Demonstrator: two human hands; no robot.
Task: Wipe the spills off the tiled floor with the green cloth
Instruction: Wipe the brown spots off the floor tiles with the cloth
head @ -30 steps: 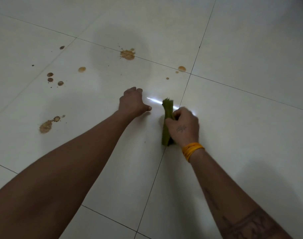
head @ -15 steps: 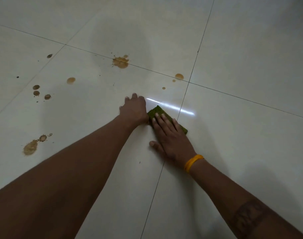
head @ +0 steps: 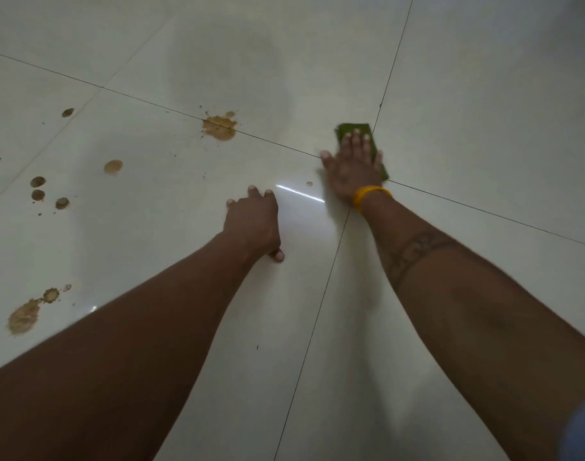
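The folded green cloth point(head: 351, 130) lies flat on the white tiled floor point(head: 484, 128) near a crossing of grout lines. My right hand point(head: 352, 164) presses down on it with fingers spread, palm flat, a yellow band at the wrist. My left hand point(head: 252, 222) rests on the floor to the lower left, fingers bent against the tile, holding nothing. A large brown spill point(head: 219, 127) sits on a grout line left of the cloth. One tiny drop point(head: 309, 184) lies beside my right wrist.
More brown spills dot the left tile: a round drop point(head: 113, 167), three small dots point(head: 38, 194), a small one point(head: 67, 112) farther back, and a bigger smear point(head: 23, 319) near the left edge. A bright light streak reflects between my hands.
My right hand laid the cloth flat, then slid it forward and to the right over the spot near the grout crossing. My left hand stayed planted on the floor.
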